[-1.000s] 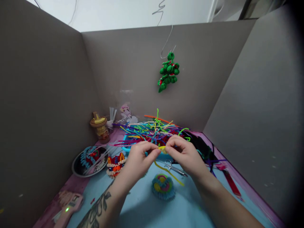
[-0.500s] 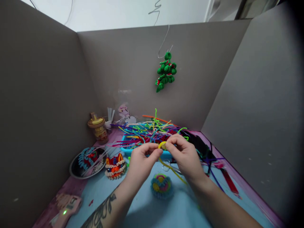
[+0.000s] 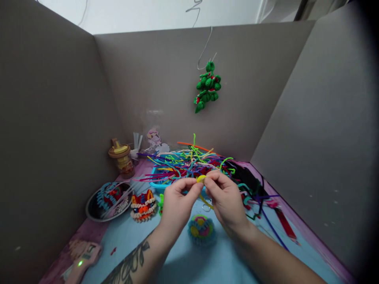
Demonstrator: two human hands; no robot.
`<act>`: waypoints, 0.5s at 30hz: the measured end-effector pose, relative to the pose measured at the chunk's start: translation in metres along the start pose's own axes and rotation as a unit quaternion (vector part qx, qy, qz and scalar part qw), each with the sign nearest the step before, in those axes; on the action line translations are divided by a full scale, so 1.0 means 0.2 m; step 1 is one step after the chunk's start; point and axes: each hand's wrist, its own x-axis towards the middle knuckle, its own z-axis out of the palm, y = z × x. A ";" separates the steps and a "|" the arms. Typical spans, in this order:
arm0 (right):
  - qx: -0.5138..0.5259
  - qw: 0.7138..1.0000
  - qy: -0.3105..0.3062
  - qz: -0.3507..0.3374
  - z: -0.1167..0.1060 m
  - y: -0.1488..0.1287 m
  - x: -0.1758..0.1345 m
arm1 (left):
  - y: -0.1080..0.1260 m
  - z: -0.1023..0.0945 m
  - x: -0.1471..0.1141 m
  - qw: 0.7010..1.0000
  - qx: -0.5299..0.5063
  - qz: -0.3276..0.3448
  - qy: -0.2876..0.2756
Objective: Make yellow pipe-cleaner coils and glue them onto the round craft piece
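Between my fingertips is a yellow pipe cleaner (image 3: 201,178), its upper end curled into a small coil and its tail hanging below. My left hand (image 3: 181,197) pinches the coil from the left. On the other side my right hand (image 3: 226,197) pinches it between thumb and fingers. Below them, on the blue mat, sits a round blue fuzzy piece (image 3: 201,230) with pink, yellow and green on top. Scissors (image 3: 206,206) lie just beneath the hands, mostly hidden by my right hand.
Behind, a blue tray (image 3: 154,184) overflows with colourful pipe cleaners. At left are a metal bowl (image 3: 91,215), an orange-and-cream piece (image 3: 143,209), a lidded cup (image 3: 123,161) and a pink glue gun (image 3: 84,262). A green ornament (image 3: 207,86) hangs from a wire.
The yellow coil looks more tightly closed, and its tail has swung in beneath my right hand. My right hand has turned slightly. The camera view has shifted a little.
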 end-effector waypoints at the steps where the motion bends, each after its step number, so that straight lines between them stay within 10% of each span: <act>1: 0.015 1.000 -0.007 0.015 0.00 0.00 0.00 | 0.01 -0.01 0.00 1.000 0.016 0.011 -0.004; 15: -0.271 0.938 -0.197 -0.094 -0.12 -0.14 0.11 | 0.02 -0.15 0.07 0.929 0.278 0.196 -0.146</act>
